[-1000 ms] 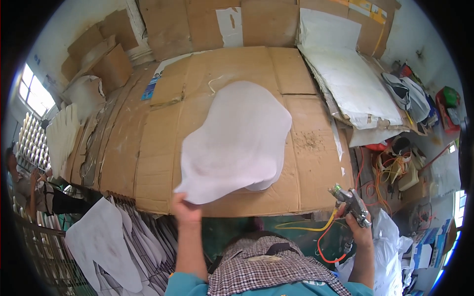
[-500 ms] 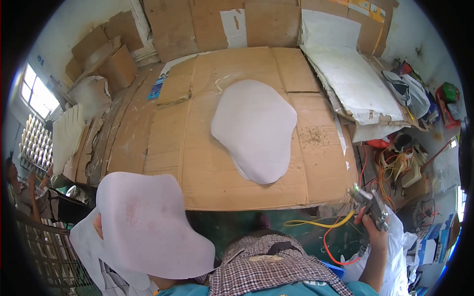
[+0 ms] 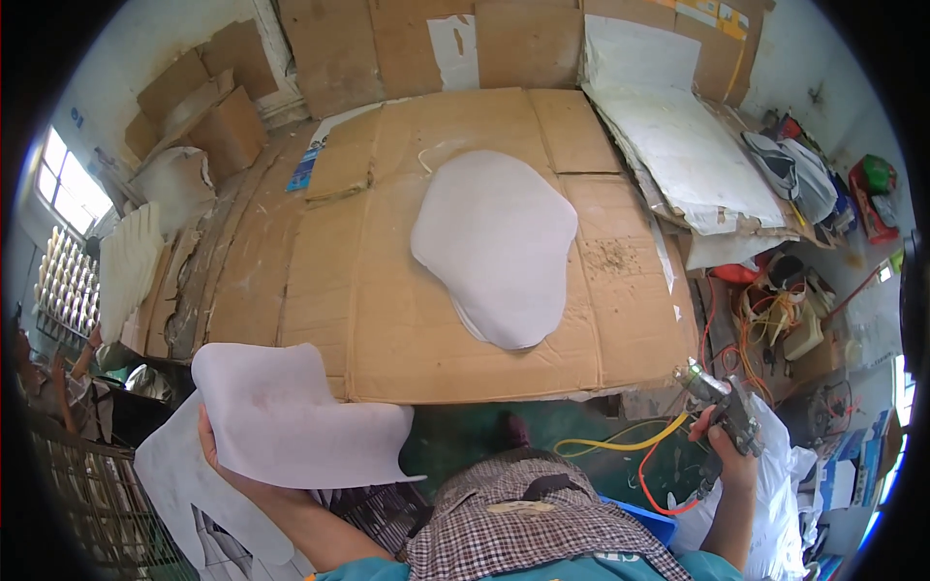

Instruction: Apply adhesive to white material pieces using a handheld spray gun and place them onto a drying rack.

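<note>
My left hand (image 3: 231, 474) holds a pale grey, soft-looking cut sheet (image 3: 281, 426) from beneath at the table's near left. The thumb shows at its left edge; the other fingers are hidden under it. Its right part curves into a raised fold. In my right hand (image 3: 722, 441) is a metal spray gun (image 3: 728, 412), off the table's near right corner, with a yellow hose (image 3: 620, 445) and an orange hose (image 3: 668, 510) by it. A similar pale grey piece (image 3: 494, 247) lies on the cardboard-covered table (image 3: 320, 290), a second edge peeping out beneath it.
Another pale sheet (image 3: 174, 474) drapes over a basket (image 3: 107, 513) at the lower left. A white-covered board (image 3: 688, 155) lies at the back right. Tangled cords (image 3: 765, 320) and a white plastic bag (image 3: 765, 484) are on the right. A person (image 3: 73, 387) is at the far left.
My left hand has tilted and lowered the near side of the held sheet, so it looks folded and more of my forearm shows. The spray gun is nearly where it was.
</note>
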Motion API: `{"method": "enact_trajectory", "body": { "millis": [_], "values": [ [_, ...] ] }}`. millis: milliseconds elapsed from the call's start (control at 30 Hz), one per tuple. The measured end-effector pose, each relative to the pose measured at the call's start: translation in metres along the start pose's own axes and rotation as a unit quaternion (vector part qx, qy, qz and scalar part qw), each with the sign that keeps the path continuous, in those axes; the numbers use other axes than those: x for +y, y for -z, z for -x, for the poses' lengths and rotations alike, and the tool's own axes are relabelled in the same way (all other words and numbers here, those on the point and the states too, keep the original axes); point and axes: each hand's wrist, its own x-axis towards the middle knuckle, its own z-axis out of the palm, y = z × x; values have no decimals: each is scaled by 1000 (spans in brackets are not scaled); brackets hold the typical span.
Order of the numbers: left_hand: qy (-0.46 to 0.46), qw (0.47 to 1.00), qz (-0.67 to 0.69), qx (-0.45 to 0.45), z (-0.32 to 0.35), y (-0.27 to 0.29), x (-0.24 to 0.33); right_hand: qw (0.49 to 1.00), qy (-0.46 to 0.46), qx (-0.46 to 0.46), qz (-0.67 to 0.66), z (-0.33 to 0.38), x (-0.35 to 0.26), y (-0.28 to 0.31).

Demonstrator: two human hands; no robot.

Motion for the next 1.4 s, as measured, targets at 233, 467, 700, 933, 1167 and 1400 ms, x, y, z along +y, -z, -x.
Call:
{"method": "enact_trajectory", "body": {
  "millis": [233,467,700,933,1167,1400],
  "values": [
    [-102,982,-160,-17,0,2,-9,997,13,45,53,10,-16,11],
    [-146,976,-162,23,0,-3,-22,996,-22,-88,16,13,-3,4],
    [-85,991,-93,-41,-9,6,-20,998,56,16,8,-18,7,-9],
    [-17,996,-46,-78,5,-14,-23,996,-23,-16,90,8,-8,18],
    [-21,995,-82,-50,5,-16,-32,994,-4,-97,50,3,6,3],
    [26,997,-28,-65,6,-11,-25,994,-5,-89,58,1,2,16]
  ]
}}
